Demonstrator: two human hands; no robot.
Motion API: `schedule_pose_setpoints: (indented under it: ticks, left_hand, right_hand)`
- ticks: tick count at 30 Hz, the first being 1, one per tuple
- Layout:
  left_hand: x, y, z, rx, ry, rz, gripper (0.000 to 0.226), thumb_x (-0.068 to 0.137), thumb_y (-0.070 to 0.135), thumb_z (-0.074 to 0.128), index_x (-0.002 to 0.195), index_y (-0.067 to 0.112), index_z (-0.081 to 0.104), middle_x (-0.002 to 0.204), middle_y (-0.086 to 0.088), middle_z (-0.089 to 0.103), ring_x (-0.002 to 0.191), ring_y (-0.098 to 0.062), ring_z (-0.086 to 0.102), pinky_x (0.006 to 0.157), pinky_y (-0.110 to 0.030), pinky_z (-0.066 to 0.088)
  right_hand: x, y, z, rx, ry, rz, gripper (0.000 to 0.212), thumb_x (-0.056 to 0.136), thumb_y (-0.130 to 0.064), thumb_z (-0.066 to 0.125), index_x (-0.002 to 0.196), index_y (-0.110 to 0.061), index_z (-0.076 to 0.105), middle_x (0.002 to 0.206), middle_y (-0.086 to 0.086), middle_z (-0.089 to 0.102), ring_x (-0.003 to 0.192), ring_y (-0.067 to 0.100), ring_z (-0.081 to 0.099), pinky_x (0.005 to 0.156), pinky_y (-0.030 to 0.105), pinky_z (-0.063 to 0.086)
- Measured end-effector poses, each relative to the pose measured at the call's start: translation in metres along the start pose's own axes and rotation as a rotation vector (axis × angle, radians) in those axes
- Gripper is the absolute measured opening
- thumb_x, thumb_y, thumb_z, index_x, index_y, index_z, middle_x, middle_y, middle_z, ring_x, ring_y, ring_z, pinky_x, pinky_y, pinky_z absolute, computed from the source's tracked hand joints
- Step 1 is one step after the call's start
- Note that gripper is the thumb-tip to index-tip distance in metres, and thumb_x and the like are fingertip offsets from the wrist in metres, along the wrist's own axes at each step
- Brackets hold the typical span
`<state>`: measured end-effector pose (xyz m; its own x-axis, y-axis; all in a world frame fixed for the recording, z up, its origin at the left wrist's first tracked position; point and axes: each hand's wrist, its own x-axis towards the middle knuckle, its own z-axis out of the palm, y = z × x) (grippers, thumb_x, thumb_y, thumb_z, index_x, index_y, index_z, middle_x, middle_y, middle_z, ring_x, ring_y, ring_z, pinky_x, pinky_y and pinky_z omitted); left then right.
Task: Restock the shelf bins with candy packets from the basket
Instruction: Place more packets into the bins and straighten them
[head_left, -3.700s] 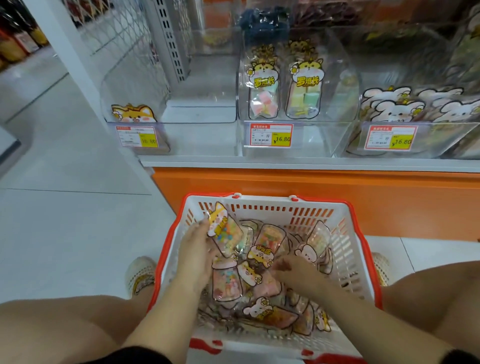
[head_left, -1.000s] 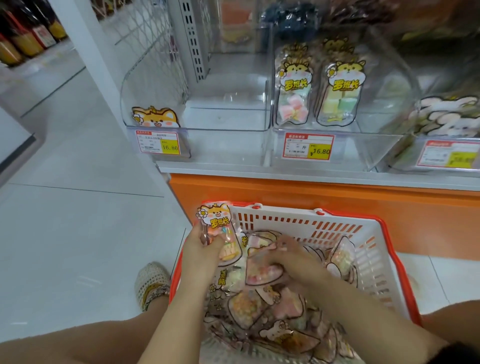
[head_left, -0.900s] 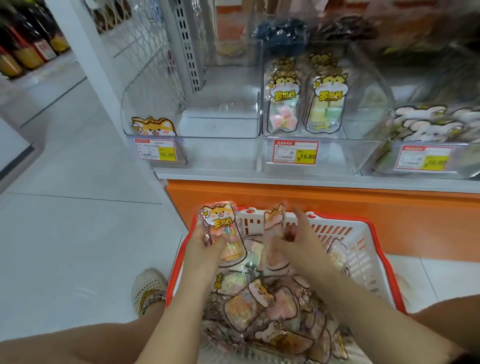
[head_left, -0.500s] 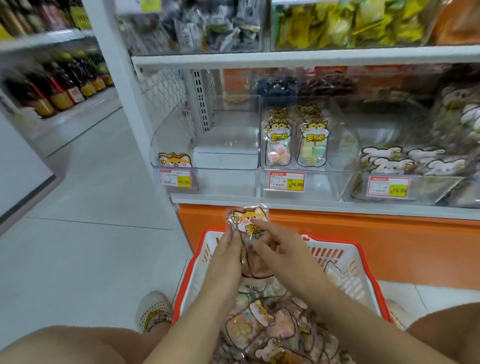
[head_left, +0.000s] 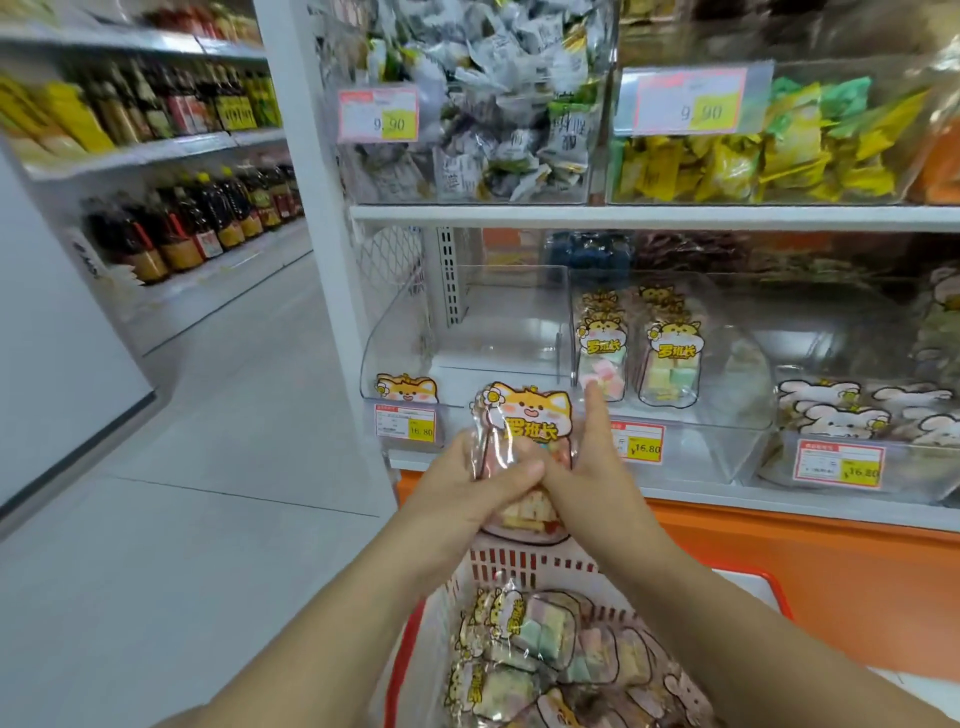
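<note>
A small stack of clear candy packets (head_left: 527, 426) with an orange cat header is held upright between both hands, above the basket and in front of the lower shelf. My left hand (head_left: 467, 488) grips the stack's left side, thumb across the front. My right hand (head_left: 587, 467) grips its right side, one finger pointing up. The red and white basket (head_left: 519, 564) below holds several more packets (head_left: 530, 649). The left clear bin (head_left: 467, 332) with a cat label looks bare inside. The bin to its right (head_left: 727, 364) has hamster-header packets (head_left: 639, 348) standing in two rows.
A third bin (head_left: 857, 415) at the right holds white-bear packets. Price tags (head_left: 405, 422) hang on the bin fronts. The upper shelf (head_left: 649, 214) carries bins of wrapped sweets. An orange base panel (head_left: 831, 561) runs under the shelf. Bottles (head_left: 182, 228) line the aisle at left.
Both hands have lifted the packets from the basket up to bin height. The right hand added a packet to the left hand's one. The view has tilted up toward the shelves.
</note>
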<state>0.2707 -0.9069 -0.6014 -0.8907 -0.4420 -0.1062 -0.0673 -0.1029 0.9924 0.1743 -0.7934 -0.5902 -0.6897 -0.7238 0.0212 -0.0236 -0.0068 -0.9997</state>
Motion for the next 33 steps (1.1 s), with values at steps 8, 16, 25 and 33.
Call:
schedule_pose_setpoints:
  ticks: [8,16,25,33]
  left_hand:
    - [0.035,0.027,-0.061,0.067,-0.097,0.153,0.056,0.079,0.004,0.076,0.130,0.014,0.054,0.125,-0.004,0.069,0.118,-0.025,0.065,0.101,-0.043,0.051]
    - [0.075,0.037,-0.084,0.164,0.120,0.307,0.072,0.073,0.030,0.083,0.138,0.032,0.051,0.130,0.011,0.065,0.119,-0.010,0.063,0.100,-0.040,0.052]
    - [0.062,0.005,-0.108,0.894,0.512,0.166,0.043,0.096,0.024,0.059,0.136,0.039,0.052,0.147,0.013,0.033,0.138,-0.009,0.028,0.112,-0.024,0.029]
    - [0.060,0.003,-0.109,1.117,0.409,0.036,0.056,0.097,0.044,0.054,0.147,0.048,0.030,0.162,0.014,-0.006,0.151,-0.013,-0.002,0.122,-0.035,0.018]
  right_hand:
    - [0.064,-0.024,0.013,0.236,-0.222,0.156,0.065,0.077,-0.008,0.080,0.134,-0.006,0.049,0.118,0.016,0.071,0.107,0.031,0.070,0.091,0.046,0.057]
    - [0.116,-0.058,0.015,-0.185,-0.194,-0.065,0.032,0.081,0.005,0.074,0.106,-0.013,0.068,0.100,0.003,0.077,0.095,0.020,0.074,0.083,0.033,0.060]
    - [0.211,-0.019,0.036,-0.161,0.094,0.029,0.039,0.073,0.007,0.080,0.098,-0.018,0.065,0.095,-0.001,0.074,0.085,0.011,0.069,0.070,0.026,0.053]
    - [0.234,0.050,0.079,-0.194,-0.190,0.164,0.034,0.081,0.008,0.075,0.109,-0.009,0.066,0.103,0.008,0.075,0.087,0.016,0.073,0.079,0.032,0.061]
